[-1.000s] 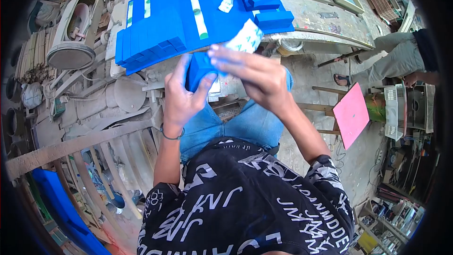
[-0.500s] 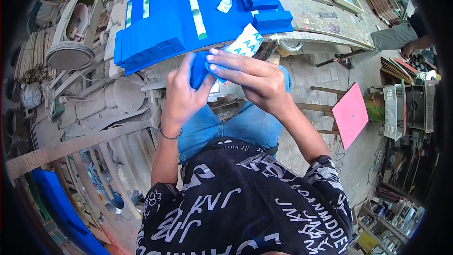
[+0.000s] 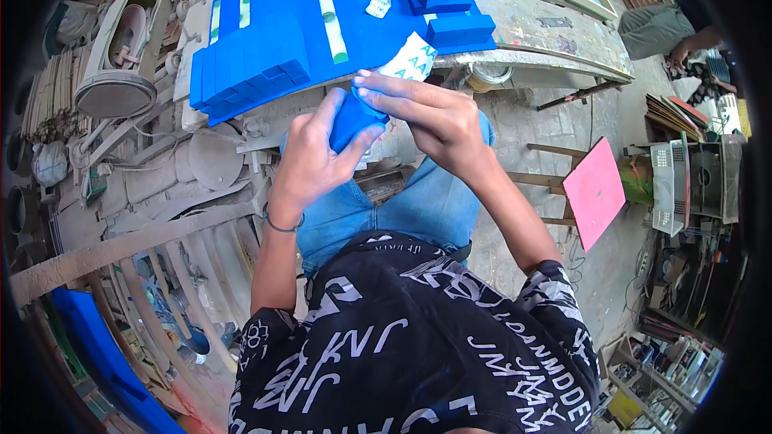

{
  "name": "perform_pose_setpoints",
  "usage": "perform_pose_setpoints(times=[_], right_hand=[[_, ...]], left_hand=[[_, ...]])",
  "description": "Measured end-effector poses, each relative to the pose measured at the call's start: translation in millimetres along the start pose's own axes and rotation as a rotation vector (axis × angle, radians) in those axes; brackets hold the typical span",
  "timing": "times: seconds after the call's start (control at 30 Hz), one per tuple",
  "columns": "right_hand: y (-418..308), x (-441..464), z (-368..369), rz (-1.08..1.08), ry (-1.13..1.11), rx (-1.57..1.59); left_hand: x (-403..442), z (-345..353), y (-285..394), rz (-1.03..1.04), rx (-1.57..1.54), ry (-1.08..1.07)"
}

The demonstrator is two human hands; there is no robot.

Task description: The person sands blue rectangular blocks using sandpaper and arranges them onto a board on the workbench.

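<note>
My left hand (image 3: 307, 162) is closed around a small blue block (image 3: 354, 122), held above my lap in front of the bench. My right hand (image 3: 438, 122) pinches a white sheet with blue letters (image 3: 412, 58) against the block's upper end; part of the sheet sticks up past the fingers. What lies under those right fingertips is hidden. Just beyond, a blue board (image 3: 366, 38) carries a stack of blue blocks (image 3: 249, 64) at its left. More blue blocks (image 3: 460, 30) lie at its right, near a scrap of the same printed sheet (image 3: 381, 0).
Pale strips with green circles (image 3: 331, 22) run across the blue board. The paint-stained bench (image 3: 547, 24) extends right, with a bucket (image 3: 489, 76) beneath. A pink-topped stool (image 3: 595, 193) stands right; a wooden slatted frame (image 3: 145, 249) is at left. Another person's hand (image 3: 683, 50) shows far right.
The blue block has tilted in my left hand, showing more of its face below the right fingers. My right hand has shifted slightly with the printed sheet. The view has moved a little.
</note>
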State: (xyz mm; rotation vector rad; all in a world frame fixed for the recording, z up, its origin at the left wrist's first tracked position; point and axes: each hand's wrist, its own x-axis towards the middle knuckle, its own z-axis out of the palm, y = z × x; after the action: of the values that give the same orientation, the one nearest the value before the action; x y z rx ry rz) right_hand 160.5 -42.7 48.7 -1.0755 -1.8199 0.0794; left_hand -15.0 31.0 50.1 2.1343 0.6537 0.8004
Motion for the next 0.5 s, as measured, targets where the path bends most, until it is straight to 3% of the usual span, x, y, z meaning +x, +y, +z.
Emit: perform_pose_setpoints(times=[0.13, 0.5], right_hand=[[-1, 1, -1, -0.035, -0.028, 0.032], [3, 2, -9, -0.042, -0.074, 0.013]], left_hand=[[0, -5, -4, -0.041, 0.006, -0.054], [6, -7, -3, 0.107, 0.056, -0.105]])
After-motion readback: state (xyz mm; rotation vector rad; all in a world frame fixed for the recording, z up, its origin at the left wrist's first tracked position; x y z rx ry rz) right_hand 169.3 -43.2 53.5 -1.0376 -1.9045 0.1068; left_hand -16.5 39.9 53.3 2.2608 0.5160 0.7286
